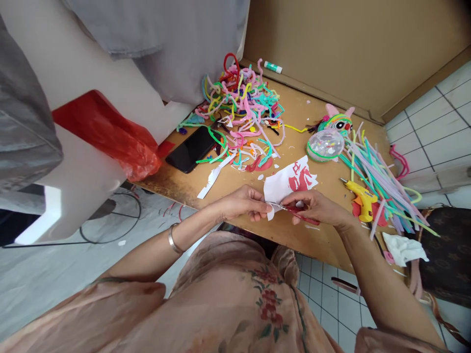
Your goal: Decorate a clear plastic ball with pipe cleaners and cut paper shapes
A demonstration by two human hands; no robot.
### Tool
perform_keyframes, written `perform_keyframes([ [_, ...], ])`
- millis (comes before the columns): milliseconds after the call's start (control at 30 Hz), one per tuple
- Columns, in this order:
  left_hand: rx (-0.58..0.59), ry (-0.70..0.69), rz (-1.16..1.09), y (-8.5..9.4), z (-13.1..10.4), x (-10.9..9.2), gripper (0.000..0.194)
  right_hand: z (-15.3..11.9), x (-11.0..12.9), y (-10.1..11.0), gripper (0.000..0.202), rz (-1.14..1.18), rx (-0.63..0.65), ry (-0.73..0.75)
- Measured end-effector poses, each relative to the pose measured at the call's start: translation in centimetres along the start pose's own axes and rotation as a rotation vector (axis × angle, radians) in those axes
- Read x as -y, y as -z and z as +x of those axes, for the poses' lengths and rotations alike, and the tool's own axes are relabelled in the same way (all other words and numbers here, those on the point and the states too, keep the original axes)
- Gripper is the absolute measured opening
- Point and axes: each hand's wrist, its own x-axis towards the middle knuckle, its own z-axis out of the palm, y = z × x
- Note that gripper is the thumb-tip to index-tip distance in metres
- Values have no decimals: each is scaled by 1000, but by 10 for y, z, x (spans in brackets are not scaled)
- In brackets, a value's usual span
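Observation:
My left hand (pixel 253 203) pinches the left edge of a white sheet of paper (pixel 276 186) printed with red marks. In my right hand (pixel 312 206) are red-handled scissors (pixel 300 214), the fingers wrapped round the handles. Their blades lie along the paper's lower edge and reach toward my left fingertips. A small flap of paper hangs below the blades. Just behind the hands, a long white paper strip (pixel 215 177) and small white scraps lie on the wooden table (pixel 235 189).
A tangled heap of coloured pipe cleaners (pixel 246 103) covers the back left, beside a black phone (pixel 191 149). To the right are a clear bowl (pixel 326 145), a yellow glue gun (pixel 362 200) and straight pipe cleaners (pixel 382 176). A glue stick (pixel 273 67) lies at the back.

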Motion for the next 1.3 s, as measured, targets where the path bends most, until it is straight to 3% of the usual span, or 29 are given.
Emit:
perform_keyframes([
  [267, -84, 12, 0, 8, -1, 1, 35, 18, -10, 0, 40, 10, 21, 97],
  [467, -134, 27, 3, 9, -3, 8, 39, 22, -27, -7, 34, -16, -48, 190],
  [700, -365, -285, 181, 4, -1, 6, 38, -19, -29, -26, 35, -162, -355, 225],
  [900, -285, -165, -186, -8, 12, -6, 48, -52, -44, -58, 37, -414, -535, 260],
  [1000, -322, -198, -111, -14, 20, -6, 47, -60, -51, -66, 37, -454, -579, 261],
  [1167, -387, -373, 93, -24, 18, -14, 36, -70, -70, -70, 36, -441, -805, 236],
  [1300, -438, -510, 116, -28, 15, -28, 32, -71, -76, -79, 35, -579, -836, 115],
])
